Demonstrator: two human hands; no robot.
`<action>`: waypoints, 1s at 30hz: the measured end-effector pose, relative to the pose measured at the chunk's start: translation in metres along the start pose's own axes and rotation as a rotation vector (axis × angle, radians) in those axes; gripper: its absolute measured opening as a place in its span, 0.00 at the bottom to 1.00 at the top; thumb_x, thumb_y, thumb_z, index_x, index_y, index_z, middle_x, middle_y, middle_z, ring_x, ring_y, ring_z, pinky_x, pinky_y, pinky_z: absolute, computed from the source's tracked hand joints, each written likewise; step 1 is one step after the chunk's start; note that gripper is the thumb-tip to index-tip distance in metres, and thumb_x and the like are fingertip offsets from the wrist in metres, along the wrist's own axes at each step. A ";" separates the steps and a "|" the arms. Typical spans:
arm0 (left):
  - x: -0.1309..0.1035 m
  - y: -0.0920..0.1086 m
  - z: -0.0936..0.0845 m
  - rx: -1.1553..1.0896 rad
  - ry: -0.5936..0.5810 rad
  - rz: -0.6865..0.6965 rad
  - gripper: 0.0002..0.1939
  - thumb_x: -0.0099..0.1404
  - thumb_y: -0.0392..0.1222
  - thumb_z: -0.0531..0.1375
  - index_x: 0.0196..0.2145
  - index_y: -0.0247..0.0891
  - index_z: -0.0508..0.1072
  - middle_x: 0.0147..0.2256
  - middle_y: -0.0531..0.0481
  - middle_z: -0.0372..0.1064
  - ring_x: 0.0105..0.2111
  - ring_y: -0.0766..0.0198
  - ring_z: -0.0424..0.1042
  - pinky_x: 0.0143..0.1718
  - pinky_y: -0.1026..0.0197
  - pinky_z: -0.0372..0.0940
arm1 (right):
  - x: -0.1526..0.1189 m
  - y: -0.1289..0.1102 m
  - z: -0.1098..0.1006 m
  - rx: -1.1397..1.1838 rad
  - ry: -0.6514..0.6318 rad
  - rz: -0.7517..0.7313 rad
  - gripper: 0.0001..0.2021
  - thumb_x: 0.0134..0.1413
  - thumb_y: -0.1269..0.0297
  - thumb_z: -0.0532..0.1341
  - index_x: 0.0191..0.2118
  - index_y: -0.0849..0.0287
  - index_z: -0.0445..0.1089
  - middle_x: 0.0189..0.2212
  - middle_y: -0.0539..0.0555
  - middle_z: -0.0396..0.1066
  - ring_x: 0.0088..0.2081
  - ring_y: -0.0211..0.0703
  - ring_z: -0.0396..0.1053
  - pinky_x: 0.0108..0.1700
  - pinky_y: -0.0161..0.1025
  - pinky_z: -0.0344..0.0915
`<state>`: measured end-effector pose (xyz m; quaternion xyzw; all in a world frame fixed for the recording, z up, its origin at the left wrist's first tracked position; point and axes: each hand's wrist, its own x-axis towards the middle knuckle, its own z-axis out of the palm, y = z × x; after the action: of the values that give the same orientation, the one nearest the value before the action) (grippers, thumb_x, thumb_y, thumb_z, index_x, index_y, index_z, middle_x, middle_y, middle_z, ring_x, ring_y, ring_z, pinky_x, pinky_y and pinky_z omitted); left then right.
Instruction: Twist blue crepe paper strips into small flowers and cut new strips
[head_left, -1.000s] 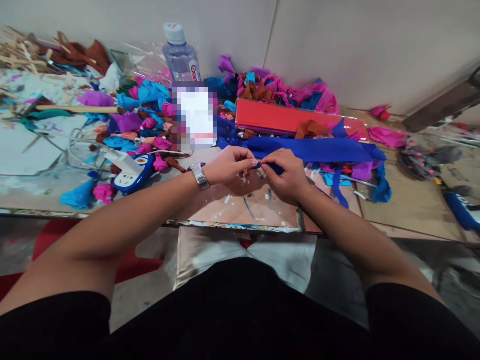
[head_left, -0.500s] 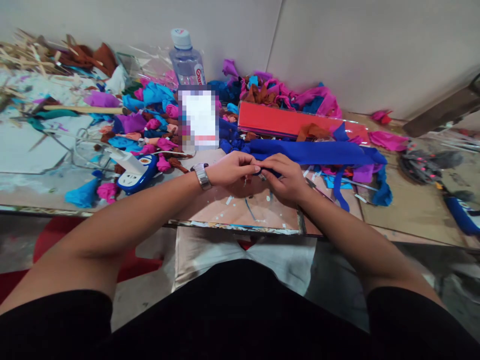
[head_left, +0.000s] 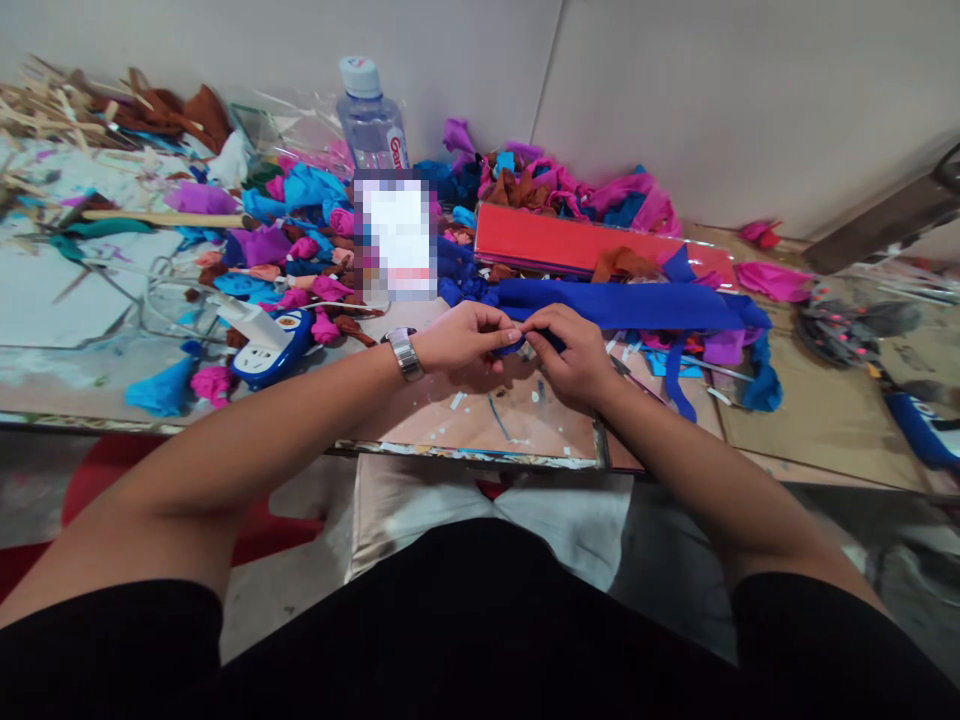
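My left hand, with a metal watch on its wrist, pinches a small piece of dark blue crepe paper. Facing it, my right hand is closed on the same piece, thumb and forefinger at its edge. The fingertips of both hands nearly meet over the table, and most of the piece is hidden by them. Just behind lies a long folded band of blue crepe paper, its loose narrow strip trailing to the right of my right wrist.
Red sheets in clear wrapping lie behind the band. A bottle and a blurred-out phone-like panel stand at the back. Left are a blue-white power strip, green-handled pliers and crumpled paper pieces. Wooden sticks pile far left.
My fingertips have shifted slightly on the blue piece, and more of its blue edge shows between them. My left fingers have curled a little; the table things stay put.
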<state>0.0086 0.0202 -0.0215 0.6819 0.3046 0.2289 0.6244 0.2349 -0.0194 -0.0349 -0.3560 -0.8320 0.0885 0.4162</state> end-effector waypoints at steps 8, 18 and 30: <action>0.004 -0.001 0.000 -0.130 0.123 0.018 0.24 0.62 0.53 0.74 0.42 0.36 0.69 0.24 0.55 0.74 0.20 0.68 0.75 0.21 0.70 0.63 | -0.001 0.001 -0.001 0.020 -0.022 0.008 0.11 0.69 0.55 0.64 0.52 0.52 0.76 0.45 0.56 0.80 0.48 0.51 0.76 0.52 0.51 0.71; 0.003 0.001 0.002 -0.134 0.132 0.022 0.24 0.61 0.54 0.74 0.38 0.35 0.69 0.25 0.54 0.75 0.21 0.70 0.75 0.21 0.72 0.61 | -0.001 0.001 -0.001 -0.011 0.020 -0.004 0.09 0.65 0.53 0.68 0.43 0.51 0.78 0.40 0.53 0.80 0.43 0.50 0.77 0.49 0.50 0.68; 0.003 -0.002 0.000 -0.045 0.095 0.083 0.29 0.64 0.68 0.67 0.37 0.39 0.65 0.19 0.57 0.69 0.17 0.68 0.71 0.17 0.70 0.58 | 0.001 0.000 -0.003 -0.009 0.013 0.036 0.09 0.65 0.55 0.67 0.42 0.54 0.76 0.40 0.55 0.80 0.43 0.50 0.76 0.49 0.49 0.68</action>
<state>0.0104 0.0224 -0.0232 0.6682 0.3002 0.2933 0.6143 0.2369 -0.0195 -0.0319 -0.3733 -0.8231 0.0899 0.4184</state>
